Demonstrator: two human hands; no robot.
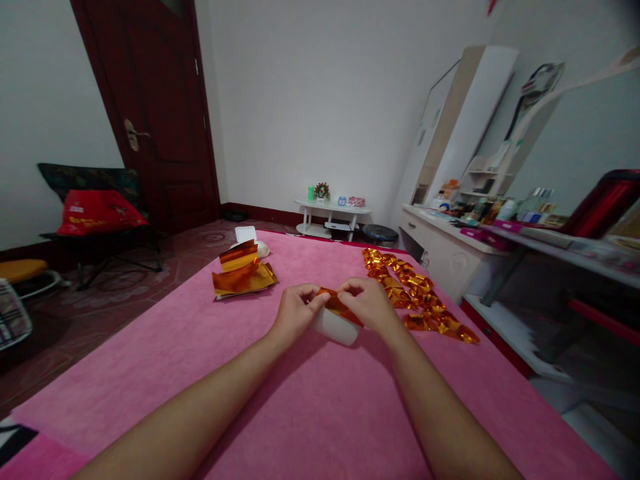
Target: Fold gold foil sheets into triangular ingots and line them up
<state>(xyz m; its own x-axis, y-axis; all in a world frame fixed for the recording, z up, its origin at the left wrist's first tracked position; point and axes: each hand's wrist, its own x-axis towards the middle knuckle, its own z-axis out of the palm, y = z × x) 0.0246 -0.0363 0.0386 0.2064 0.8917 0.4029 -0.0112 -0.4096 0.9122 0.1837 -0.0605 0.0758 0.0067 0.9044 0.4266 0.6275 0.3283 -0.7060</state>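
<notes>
Left hand (299,308) and right hand (369,305) pinch 1 orange foil sheet (340,307); I see white piece (337,328) just below, over pink cloth (320,417).

orange foil strip (351,313): thin, metallic-looking, glossy. wrapped pieces (420,290) on the right: same shiny foil look, crinkled, bright highlights. sheet stack (244,279): smooth, reflective, flat foil look. white piece (337,329): smooth, matt, paper or plastic, can't tell. pink cover (300,407): soft cloth, matt, slightly fuzzy. door (160,100): dark wood look, low sheen; handle (133,135): shiny metal. wall (310,100): smooth, matt. red bag (103,212): slight sheen, material unclear.
</notes>
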